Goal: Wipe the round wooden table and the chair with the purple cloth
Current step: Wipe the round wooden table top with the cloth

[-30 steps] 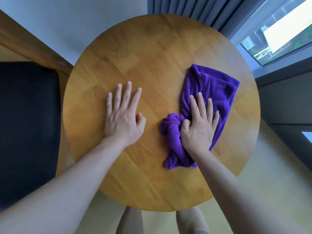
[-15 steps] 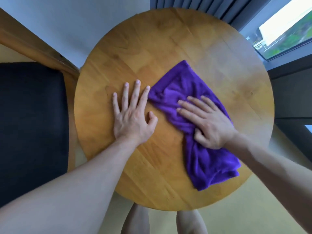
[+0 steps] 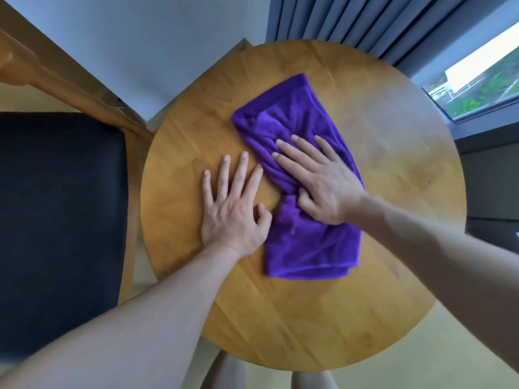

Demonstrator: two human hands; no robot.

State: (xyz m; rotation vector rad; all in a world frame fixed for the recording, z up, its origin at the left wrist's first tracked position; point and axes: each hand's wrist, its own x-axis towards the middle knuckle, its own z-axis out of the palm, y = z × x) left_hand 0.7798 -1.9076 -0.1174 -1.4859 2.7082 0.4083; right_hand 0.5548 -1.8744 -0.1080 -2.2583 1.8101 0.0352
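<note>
Cloth (image 3: 303, 175) lay on the round wooden table (image 3: 393, 153), purple, stretched as a long rumpled strip from the far-middle of the top toward the near-right. Far end was flatter and wider; middle was bunched into folds under the palm; near end lay folded flat with a straight hem, well inside the table rim.

Right hand (image 3: 323, 186) pressed down on the cloth's middle, palm flat, fingers (image 3: 289, 153) straight and slightly spread, pointing to the far left. Thumb was tucked against the bunched fabric; could not tell whether it pinched a fold. No curl in the other fingers, so it was a flat press, not a grasp.

Left hand (image 3: 233, 209) rested flat on bare wood just left of the cloth, fingers spread and pointing away from the person, thumb bent slightly inward near the cloth edge. Its index finger tip sat just beside the cloth, possibly touching; it held nothing.

Chair (image 3: 56, 220) stood left of the table, black seat cushion, wooden frame rail running diagonally behind it, seat edge close to the table rim. Neither hand was near it.

Grey wall was behind the table, dark pleated curtain (image 3: 351, 21) at far right, window (image 3: 477, 82) beside it showing daylight outside. Person's bare legs (image 3: 224, 372) showed below the near rim. Floor was pale yellow-green.
</note>
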